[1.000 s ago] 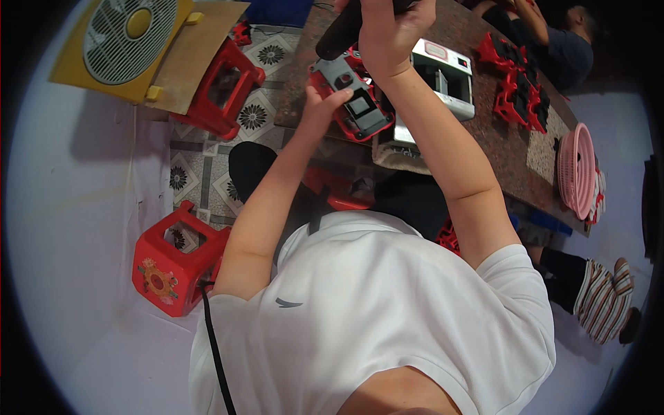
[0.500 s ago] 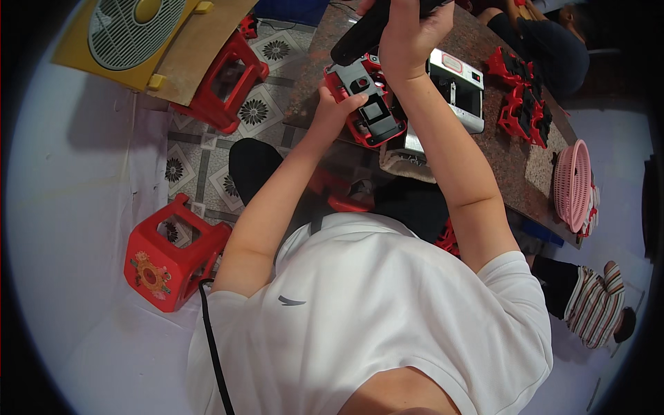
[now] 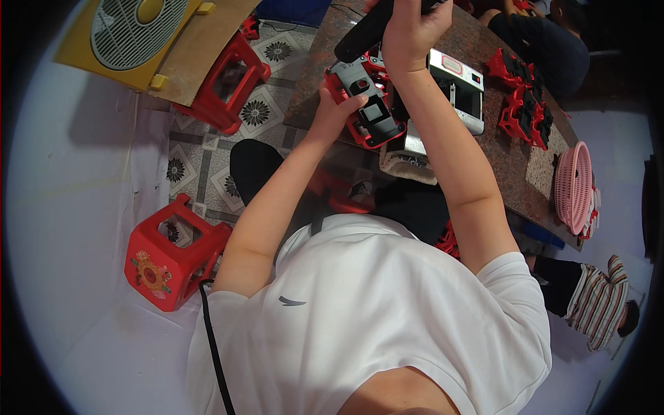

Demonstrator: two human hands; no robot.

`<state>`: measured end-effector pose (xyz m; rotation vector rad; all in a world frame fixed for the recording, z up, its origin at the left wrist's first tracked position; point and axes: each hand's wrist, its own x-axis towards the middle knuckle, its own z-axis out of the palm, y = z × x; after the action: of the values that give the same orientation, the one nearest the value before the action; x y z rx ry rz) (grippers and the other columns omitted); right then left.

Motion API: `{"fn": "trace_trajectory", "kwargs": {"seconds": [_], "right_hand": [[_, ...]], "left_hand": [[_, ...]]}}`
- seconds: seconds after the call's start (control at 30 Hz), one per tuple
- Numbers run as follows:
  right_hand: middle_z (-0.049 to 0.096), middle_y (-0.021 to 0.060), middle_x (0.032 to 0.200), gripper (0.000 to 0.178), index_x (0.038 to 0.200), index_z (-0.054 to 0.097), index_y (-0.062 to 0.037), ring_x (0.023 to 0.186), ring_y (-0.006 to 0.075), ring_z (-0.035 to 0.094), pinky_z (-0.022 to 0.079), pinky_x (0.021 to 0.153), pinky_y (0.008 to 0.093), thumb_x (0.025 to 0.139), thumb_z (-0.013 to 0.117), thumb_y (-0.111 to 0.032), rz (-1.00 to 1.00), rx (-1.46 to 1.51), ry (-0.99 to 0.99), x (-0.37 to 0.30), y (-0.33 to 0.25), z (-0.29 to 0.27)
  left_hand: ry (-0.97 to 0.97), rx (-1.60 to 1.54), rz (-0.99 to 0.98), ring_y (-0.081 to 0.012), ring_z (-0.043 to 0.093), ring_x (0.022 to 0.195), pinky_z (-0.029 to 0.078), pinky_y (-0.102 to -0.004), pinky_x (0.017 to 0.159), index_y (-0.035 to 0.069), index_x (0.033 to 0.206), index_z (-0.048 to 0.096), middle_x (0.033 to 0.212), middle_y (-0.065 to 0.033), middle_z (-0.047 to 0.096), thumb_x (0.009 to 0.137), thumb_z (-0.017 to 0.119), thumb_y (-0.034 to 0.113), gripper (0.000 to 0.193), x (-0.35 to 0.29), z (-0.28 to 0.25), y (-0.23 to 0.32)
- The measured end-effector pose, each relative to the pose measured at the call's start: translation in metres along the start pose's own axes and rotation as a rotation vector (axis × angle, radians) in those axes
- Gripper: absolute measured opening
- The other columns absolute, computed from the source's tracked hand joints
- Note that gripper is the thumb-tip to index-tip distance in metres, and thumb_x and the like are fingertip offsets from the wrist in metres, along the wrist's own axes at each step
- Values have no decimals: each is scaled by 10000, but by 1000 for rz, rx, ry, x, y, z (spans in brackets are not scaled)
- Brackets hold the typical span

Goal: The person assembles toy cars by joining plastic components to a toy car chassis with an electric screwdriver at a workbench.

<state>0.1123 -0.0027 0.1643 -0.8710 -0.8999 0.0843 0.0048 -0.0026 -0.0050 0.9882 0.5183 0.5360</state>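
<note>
Markings: a small red-bordered label (image 3: 452, 66) sits on the white box-shaped machine (image 3: 465, 77); from where I stand, its print is too small to make out. The worker's white cloth shirt (image 3: 415, 297) bears a grey curved mark (image 3: 292, 301). A multicoloured floral decal (image 3: 151, 275) covers the seat of the lower red plastic stool (image 3: 176, 294).

Surroundings: the white machine stands on the reddish-brown speckled stone counter (image 3: 311, 86). Beyond it lie red-and-black moulded parts (image 3: 522, 104), then a pink perforated plastic basket (image 3: 573, 187). A yellow square-framed fan (image 3: 138, 28) is at the far left. A co-worker in dark clothing (image 3: 550, 48) sits across the counter.

Obstructions: the right forearm covers part of the white machine.

Holding: the left hand (image 3: 334, 108) has its grip clamped on the red, grey and black plastic housing (image 3: 374, 113) at the counter's near edge, thumb on top, fingers concealed. The right hand (image 3: 415, 38) has its grip closed around a black elongated tool (image 3: 363, 36), cut off by the upper edge of view. Whether tool and housing touch cannot be determined.
</note>
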Motion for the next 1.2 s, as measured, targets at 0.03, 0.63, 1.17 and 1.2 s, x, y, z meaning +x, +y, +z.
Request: {"fn": "trace_trajectory", "kwargs": {"seconds": [0.03, 0.63, 1.17, 1.2], "right_hand": [[557, 15, 722, 285, 926, 473, -74, 597, 89, 533, 433, 532, 245, 913, 638, -306, -3, 1, -6, 0, 0, 1], [555, -5, 716, 235, 946, 490, -66, 595, 65, 522, 413, 523, 221, 884, 680, -188, -123, -94, -196, -11, -7, 17], [556, -12, 736, 253, 986, 494, -67, 613, 68, 513, 407, 549, 216, 870, 691, -173, -172, -139, -216, -11, -1, 14], [552, -17, 748, 265, 999, 496, -68, 623, 68, 506, 403, 554, 216, 868, 696, -182, -161, -138, -218, -10, -2, 16]], "left_hand": [[0, 4, 7, -213, 498, 1133, 423, -353, 978, -3, 1309, 240, 1211, -132, 461, 744, 725, 159, 762, 0, 0, 0], [17, -2, 7, -196, 530, 1137, 449, -353, 960, 38, 1346, 256, 1244, -116, 489, 792, 681, 162, 710, -3, 2, 2], [12, -61, -10, -177, 522, 1089, 425, -329, 959, -1, 1268, 267, 1181, -116, 500, 778, 696, 128, 663, -3, 7, 6], [16, -56, -19, -175, 523, 1086, 427, -328, 955, -2, 1261, 275, 1178, -115, 501, 777, 698, 130, 656, -3, 7, 6]]}}
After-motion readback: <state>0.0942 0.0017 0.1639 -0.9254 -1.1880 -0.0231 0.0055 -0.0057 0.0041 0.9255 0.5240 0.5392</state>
